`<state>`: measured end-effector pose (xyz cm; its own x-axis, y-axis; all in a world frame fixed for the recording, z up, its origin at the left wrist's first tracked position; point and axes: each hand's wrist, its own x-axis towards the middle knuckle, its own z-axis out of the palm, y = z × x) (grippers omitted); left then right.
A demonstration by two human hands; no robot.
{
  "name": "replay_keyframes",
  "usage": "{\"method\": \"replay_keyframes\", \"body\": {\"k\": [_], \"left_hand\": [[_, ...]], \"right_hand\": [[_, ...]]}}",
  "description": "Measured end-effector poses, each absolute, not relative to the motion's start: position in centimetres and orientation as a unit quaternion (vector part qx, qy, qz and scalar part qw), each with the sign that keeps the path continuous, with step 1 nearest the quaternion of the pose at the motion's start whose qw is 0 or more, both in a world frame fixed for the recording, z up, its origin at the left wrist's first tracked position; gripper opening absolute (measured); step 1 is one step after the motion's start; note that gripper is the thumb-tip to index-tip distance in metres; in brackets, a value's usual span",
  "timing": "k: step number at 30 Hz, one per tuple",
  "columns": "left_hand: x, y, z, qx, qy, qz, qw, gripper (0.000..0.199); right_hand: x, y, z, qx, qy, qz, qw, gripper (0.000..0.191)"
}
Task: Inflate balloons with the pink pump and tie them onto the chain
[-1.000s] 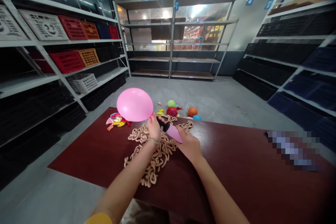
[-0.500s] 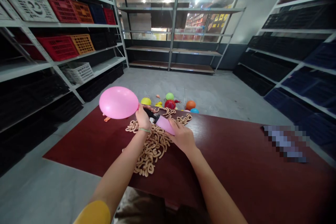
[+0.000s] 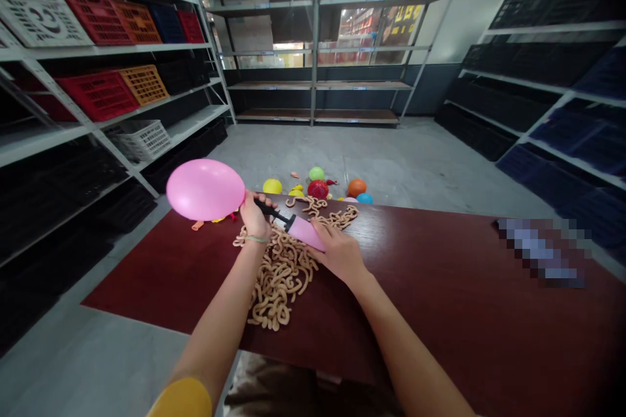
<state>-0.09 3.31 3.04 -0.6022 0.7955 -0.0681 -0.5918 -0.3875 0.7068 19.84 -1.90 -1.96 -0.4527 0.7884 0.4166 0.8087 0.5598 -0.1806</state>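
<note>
The fingers (image 3: pixel 261 199) of the left hand (image 3: pixel 254 218) are closed round the neck of a pink balloon (image 3: pixel 205 189), at the black nozzle (image 3: pixel 270 210) of a pink hand pump (image 3: pixel 304 233); the right hand (image 3: pixel 338 253) grips the pump's barrel. Light and thin-skinned, the balloon is best held by its neck. Both hands are above a heap of tan twisted cord (image 3: pixel 281 273) on the dark red surface (image 3: pixel 440 300)

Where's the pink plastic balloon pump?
Head view: the pink plastic balloon pump is centre, between the left hand and right hand, above tangled beige cord.
</note>
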Motion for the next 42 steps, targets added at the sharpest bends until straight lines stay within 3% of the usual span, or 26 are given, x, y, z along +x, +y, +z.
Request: {"method": "replay_keyframes", "body": {"k": [9, 24, 31, 35, 42], "left_hand": [[5.2, 1.4, 0.6, 0.14, 0.347, 0.804, 0.461, 0.026], [6.9, -0.1, 1.5, 0.197, 0.344, 0.802, 0.448, 0.023], [7.0, 0.4, 1.3, 0.207, 0.388, 0.784, 0.438, 0.018], [7.1, 0.5, 2.0, 0.171, 0.389, 0.785, 0.45, 0.018], [1.4, 1.7, 3.8, 0.148, 0.384, 0.829, 0.377, 0.021]], "right_hand": [[21.5, -2.1, -1.1, -0.511, -0.839, -0.036, 0.182, 0.062], [21.0, -2.2, -0.4, -0.447, -0.867, -0.067, 0.21, 0.062], [20.9, -2.6, 0.4, -0.466, -0.86, -0.063, 0.198, 0.047], [20.8, -2.8, 0.6, -0.468, -0.859, -0.061, 0.199, 0.048], [23.0, -1.9, 0.3, -0.501, -0.839, -0.066, 0.204, 0.047]]}}
